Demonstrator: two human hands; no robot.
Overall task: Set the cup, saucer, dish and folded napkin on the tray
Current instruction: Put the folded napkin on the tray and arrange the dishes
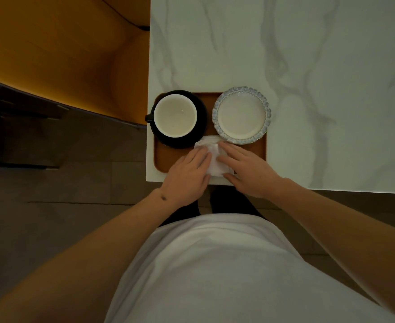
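Head view: tray setting near completion, napkin being laid.

On the wooden tray [259,148], at the near corner of the marble worktop [331,66], the cup [175,115] sits in the dark saucer [200,127] at left and the scalloped dish [241,115] stands at right. The folded napkin [215,157] lies at the tray's near edge, its far end just beside both (contact unclear). The left hand [188,176] and right hand [250,171] rest flat-fingered on it, gripping nothing. Judged remaining: smoothing the napkin and letting go.
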